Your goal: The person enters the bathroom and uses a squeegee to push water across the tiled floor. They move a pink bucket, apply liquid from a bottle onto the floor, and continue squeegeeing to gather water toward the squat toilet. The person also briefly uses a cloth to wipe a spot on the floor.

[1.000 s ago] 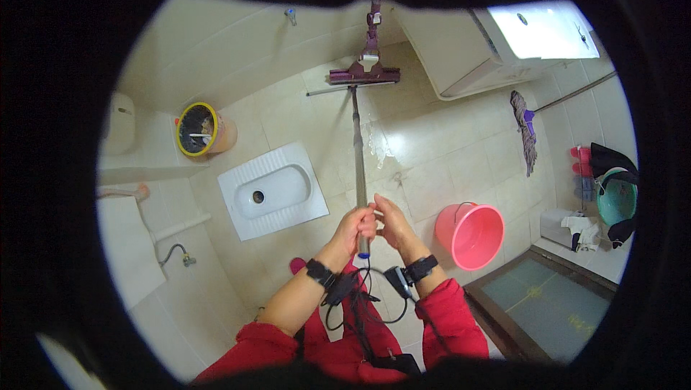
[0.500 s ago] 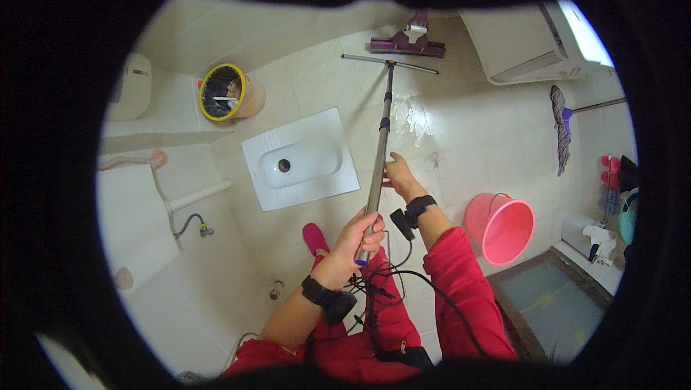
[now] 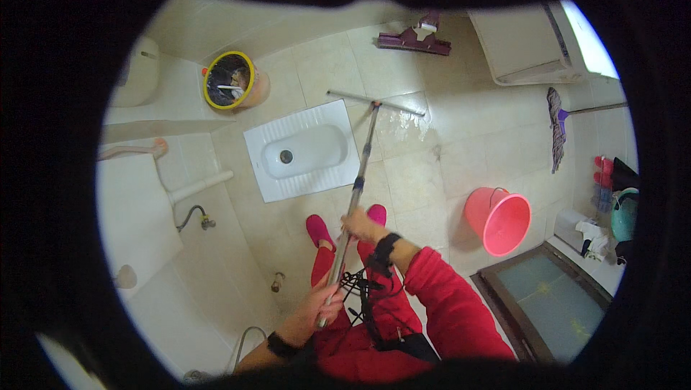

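Observation:
I hold a long metal-handled floor squeegee [image 3: 362, 163] with both hands. My left hand [image 3: 322, 304] grips the near end of the pole, low in view. My right hand [image 3: 358, 224] is closed on the pole higher up. The squeegee's blade [image 3: 374, 102] rests on the wet tiled floor just right of the white squat toilet pan [image 3: 302, 149]. My pink slippers [image 3: 319, 230] stand on the tiles below the pan. Black cables hang at my wrists.
A pink bucket [image 3: 498, 221] stands on the floor at right. A yellow-rimmed bin [image 3: 230, 80] sits behind the pan. A purple brush head [image 3: 414, 39] lies by the far wall. A mop [image 3: 556, 127] leans at right, near a glass door [image 3: 554, 304].
The squeegee blade has been pulled toward me across the wet floor, away from the purple brush head. My left hand has slid down to the pole's near end; my hands are now apart.

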`<act>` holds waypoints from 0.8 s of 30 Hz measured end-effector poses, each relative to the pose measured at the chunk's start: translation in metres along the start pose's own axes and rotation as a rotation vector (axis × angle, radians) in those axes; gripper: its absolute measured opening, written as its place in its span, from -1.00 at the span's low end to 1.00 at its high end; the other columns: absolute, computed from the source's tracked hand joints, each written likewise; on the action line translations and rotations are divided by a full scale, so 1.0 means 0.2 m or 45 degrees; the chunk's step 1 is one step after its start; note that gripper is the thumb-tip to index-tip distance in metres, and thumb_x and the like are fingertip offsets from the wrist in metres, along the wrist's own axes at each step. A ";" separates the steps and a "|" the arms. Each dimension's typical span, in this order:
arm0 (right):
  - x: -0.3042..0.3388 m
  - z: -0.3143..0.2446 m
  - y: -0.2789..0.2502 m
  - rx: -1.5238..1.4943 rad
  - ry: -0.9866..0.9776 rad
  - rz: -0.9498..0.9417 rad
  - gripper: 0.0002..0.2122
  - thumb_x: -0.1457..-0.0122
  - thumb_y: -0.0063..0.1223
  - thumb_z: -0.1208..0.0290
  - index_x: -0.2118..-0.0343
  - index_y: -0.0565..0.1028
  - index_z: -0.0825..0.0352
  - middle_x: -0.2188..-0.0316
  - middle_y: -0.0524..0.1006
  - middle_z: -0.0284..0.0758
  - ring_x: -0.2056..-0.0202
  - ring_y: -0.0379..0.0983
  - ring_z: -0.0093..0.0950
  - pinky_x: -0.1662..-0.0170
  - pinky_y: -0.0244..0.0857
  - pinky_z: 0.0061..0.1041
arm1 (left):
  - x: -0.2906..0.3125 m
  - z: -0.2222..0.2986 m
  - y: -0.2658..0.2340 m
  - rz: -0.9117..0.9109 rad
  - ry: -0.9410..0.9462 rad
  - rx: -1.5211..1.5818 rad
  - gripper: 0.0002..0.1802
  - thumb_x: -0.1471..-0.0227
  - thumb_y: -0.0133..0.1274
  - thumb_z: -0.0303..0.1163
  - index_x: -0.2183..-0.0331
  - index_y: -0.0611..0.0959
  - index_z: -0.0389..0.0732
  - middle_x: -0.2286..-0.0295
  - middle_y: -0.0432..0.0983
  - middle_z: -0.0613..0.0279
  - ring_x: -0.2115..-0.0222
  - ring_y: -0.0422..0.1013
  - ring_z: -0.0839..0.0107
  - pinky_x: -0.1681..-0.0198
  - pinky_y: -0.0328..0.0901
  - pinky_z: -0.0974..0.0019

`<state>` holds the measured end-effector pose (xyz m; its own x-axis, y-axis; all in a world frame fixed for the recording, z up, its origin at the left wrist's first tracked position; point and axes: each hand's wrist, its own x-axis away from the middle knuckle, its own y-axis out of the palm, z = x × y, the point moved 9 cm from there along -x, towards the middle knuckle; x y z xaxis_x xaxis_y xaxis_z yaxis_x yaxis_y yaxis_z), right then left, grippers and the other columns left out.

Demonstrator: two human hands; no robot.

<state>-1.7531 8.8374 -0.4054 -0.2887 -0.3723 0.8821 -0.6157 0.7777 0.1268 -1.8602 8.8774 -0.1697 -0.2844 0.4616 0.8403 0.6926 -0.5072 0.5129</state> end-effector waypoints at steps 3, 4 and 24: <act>0.19 0.00 0.26 -0.193 0.104 -0.056 -0.58 -0.01 0.02 0.38 0.28 0.16 0.67 0.56 0.39 -0.06 0.64 0.44 -0.24 0.77 0.31 -0.28 | 0.23 -0.05 -0.08 -0.001 0.005 0.064 -0.54 -0.13 -0.23 -0.37 -0.05 0.11 0.16 0.63 0.16 0.42 0.81 0.03 0.72 0.81 -0.04 0.64; 0.21 -0.03 0.30 -0.214 0.103 -0.048 -0.58 -0.01 0.02 0.38 0.28 0.15 0.67 0.56 0.39 -0.06 0.64 0.44 -0.25 0.75 0.32 -0.27 | 0.28 -0.04 -0.09 -0.003 0.034 0.076 -0.55 -0.13 -0.25 -0.38 -0.05 0.11 0.14 0.62 0.18 0.38 0.81 0.02 0.71 0.82 -0.04 0.64; -0.83 -0.63 0.58 0.579 -0.396 -0.029 -0.73 0.05 0.01 0.38 0.50 0.34 0.59 0.54 0.45 -0.01 0.50 0.48 -0.18 0.54 0.39 -0.27 | 0.02 0.75 -0.56 0.096 0.343 -0.027 -0.38 -0.10 -0.16 -0.34 -0.14 0.01 0.23 0.66 0.23 0.42 0.80 0.09 0.70 0.82 0.00 0.63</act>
<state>-1.6854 9.0529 -0.4793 -0.4321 -0.5727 0.6967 -0.8592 0.4960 -0.1252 -1.8391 9.0460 -0.2503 -0.4004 0.2133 0.8912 0.7052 -0.5493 0.4483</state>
